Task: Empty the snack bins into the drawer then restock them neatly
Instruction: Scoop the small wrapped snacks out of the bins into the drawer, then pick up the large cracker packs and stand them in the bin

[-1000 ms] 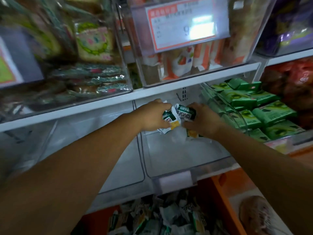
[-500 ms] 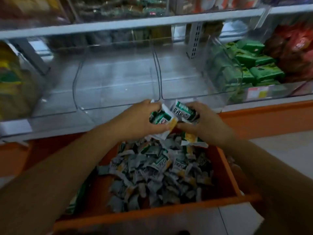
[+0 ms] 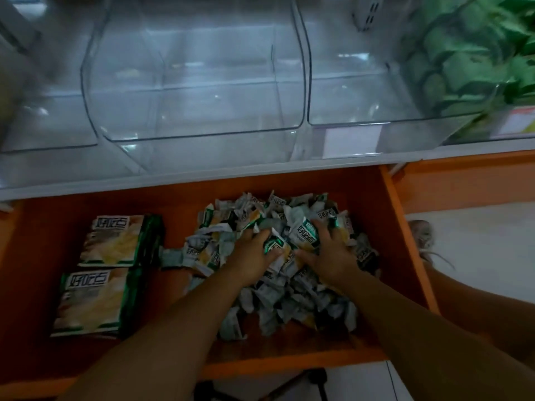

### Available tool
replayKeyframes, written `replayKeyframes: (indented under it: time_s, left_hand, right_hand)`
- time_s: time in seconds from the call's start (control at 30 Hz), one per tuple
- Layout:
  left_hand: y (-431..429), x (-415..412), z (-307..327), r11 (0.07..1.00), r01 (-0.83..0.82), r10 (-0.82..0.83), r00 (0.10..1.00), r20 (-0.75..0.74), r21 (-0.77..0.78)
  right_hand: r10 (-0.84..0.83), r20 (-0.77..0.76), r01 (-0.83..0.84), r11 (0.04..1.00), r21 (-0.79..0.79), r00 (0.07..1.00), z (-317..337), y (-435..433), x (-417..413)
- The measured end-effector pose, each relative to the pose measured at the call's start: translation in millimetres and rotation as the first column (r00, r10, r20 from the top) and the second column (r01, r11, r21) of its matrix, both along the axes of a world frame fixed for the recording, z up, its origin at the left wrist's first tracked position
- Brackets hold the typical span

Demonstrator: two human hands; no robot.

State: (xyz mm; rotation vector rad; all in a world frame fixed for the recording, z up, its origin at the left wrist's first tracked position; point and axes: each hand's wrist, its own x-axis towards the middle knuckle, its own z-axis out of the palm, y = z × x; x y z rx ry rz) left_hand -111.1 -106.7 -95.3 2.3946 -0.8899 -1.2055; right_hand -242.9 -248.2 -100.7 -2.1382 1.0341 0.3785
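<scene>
An open orange drawer holds a heap of small green-and-white snack packets. My left hand and my right hand are low on top of the heap, side by side. Each hand grips a few of the snack packets, with the thumbs curled under them. Above the drawer stand clear snack bins: the middle bin and the bin to its right hold nothing.
Two large green-and-yellow snack bags lie flat at the drawer's left. A bin of green packets stands at the upper right with a price label. A shoe rests on the pale floor right of the drawer.
Both hands carried a handful of packets out of the clear bin and down onto the heap in the drawer. The view tilted down with them.
</scene>
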Motion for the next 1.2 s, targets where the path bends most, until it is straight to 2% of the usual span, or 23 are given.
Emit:
replayKeyframes:
  time_s: [0.3, 0.4, 0.53, 0.63, 0.77, 0.83, 0.93, 1.0, 1.03, 1.1, 1.2]
  left_hand:
    - [10, 1, -25, 0.996, 0.043, -0.045, 0.999, 0.024, 0.079]
    - [20, 7, -12, 1.0, 0.022, -0.021, 0.999, -0.033, 0.008]
    - [53, 19, 26, 0.975, -0.029, 0.034, 0.999, 0.022, -0.22]
    - [96, 43, 42, 0.98, -0.013, 0.029, 0.996, 0.082, -0.197]
    - [171, 96, 50, 0.991, -0.088, 0.104, 0.978, 0.18, -0.098]
    - [213, 128, 45, 0.985, -0.169, 0.174, 0.962, 0.213, -0.041]
    - [268, 170, 34, 0.96, -0.282, 0.277, 0.943, 0.185, -0.002]
    - [292, 191, 20, 0.92, -0.374, 0.349, 0.918, 0.189, 0.117]
    - [300, 197, 11, 0.898, -0.399, 0.371, 0.913, 0.169, 0.185]
    - [312, 208, -9, 0.869, -0.436, 0.442, 0.896, 0.028, 0.233]
    - [323, 210, -37, 0.855, -0.484, 0.511, 0.849, -0.138, 0.186]
  right_hand:
    - [0.021, -0.063, -0.023, 0.999, -0.036, 0.998, -20, 4, -3]
    - [0.067, -0.109, -0.073, 0.996, -0.049, 0.992, -7, -2, -1]
    - [0.146, -0.097, -0.166, 0.953, -0.252, 0.985, 22, -1, 0]
    - [0.193, 0.053, -0.161, 0.917, -0.364, 0.98, 43, 15, 12]
    - [0.253, 0.228, -0.169, 0.928, -0.332, 0.94, 59, 57, 58]
    - [0.317, 0.248, -0.246, 0.928, -0.28, 0.915, 57, 81, 88]
    - [0.449, 0.213, -0.415, 0.89, -0.186, 0.868, 44, 121, 137]
    - [0.534, 0.169, -0.525, 0.845, -0.102, 0.828, 32, 146, 170]
    - [0.556, 0.147, -0.558, 0.829, -0.03, 0.818, 26, 159, 186]
    - [0.568, 0.13, -0.581, 0.808, 0.098, 0.813, 11, 180, 215]
    - [0.596, 0.154, -0.61, 0.789, 0.07, 0.788, -12, 199, 253]
